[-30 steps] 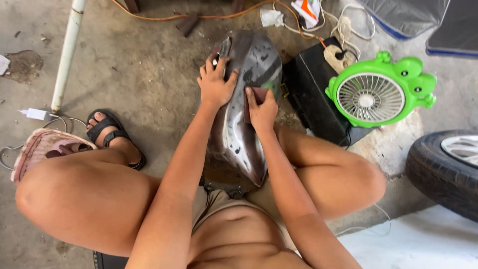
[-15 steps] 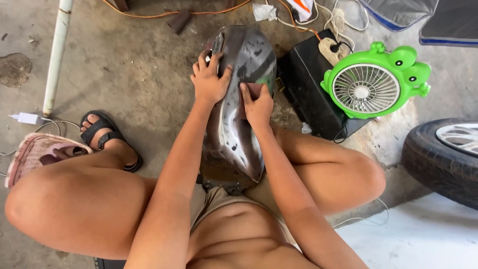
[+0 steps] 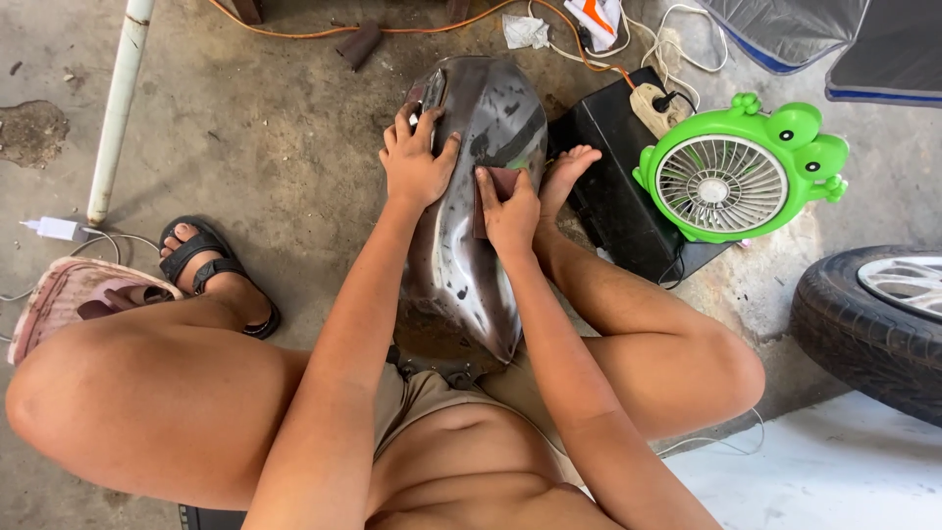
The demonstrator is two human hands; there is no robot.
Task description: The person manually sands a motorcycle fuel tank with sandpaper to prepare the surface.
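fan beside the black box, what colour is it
Bright green fan with a white grille, frog-shaped; the head view shows it.

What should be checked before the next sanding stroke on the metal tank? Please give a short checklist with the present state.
1. Left hand steadies the metal tank, palm flat on top: ok.
2. Right hand presses the brown sanding pad on the tank: ok.
3. Tank wedged between the knees: ok.
4. Orange cable apart from the tank: ok.
5. Green fan running: cannot tell.
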